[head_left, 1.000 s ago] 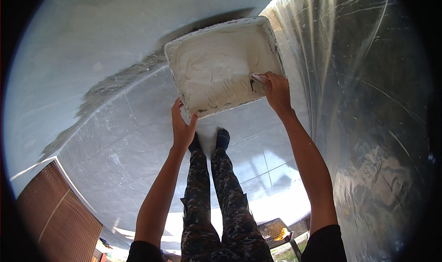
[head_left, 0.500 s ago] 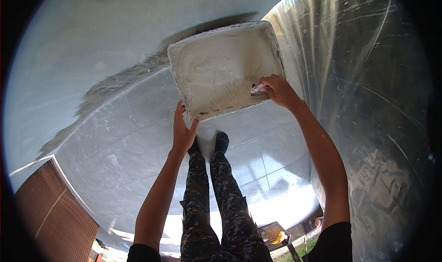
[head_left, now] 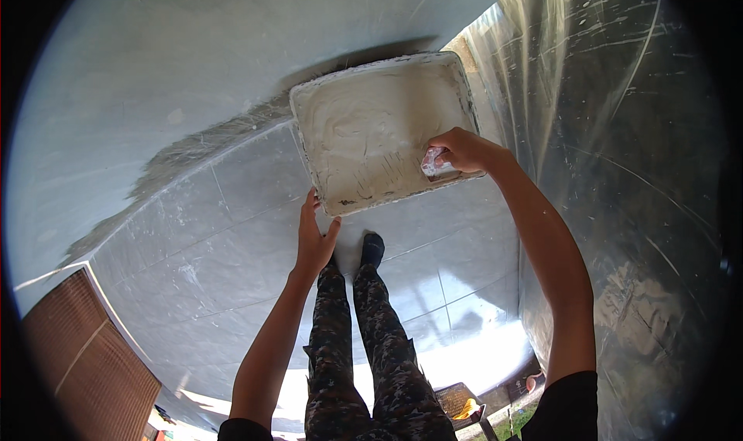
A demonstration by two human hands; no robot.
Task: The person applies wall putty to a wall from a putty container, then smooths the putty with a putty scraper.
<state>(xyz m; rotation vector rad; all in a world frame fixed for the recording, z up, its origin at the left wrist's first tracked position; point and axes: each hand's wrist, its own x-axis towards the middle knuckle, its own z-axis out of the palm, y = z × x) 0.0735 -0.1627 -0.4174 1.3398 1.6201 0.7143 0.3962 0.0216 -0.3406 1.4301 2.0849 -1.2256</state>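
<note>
Paste point(head_left: 364, 123) lies in the tray point(head_left: 306, 147) at the frame's upper centre; your left hand point(head_left: 316, 238) is at its lower-left corner, your right hand point(head_left: 460, 151) over its lower right.

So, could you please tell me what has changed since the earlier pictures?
The right hand has turned, its forearm swinging outward, bringing the scraper slightly toward the near edge of the tray. The scraper stays gripped; the left hand stays at the tray's near-left corner.

The floor point(head_left: 255, 243) is grey and tiled, with thin straight joints point(head_left: 220, 187) running across it. White smears point(head_left: 190, 272) mark its left part; bright light lies over its near part. A foot point(head_left: 372, 250) in dark footwear stands on it. What supports the tray point(head_left: 387, 202) is hidden.
</note>
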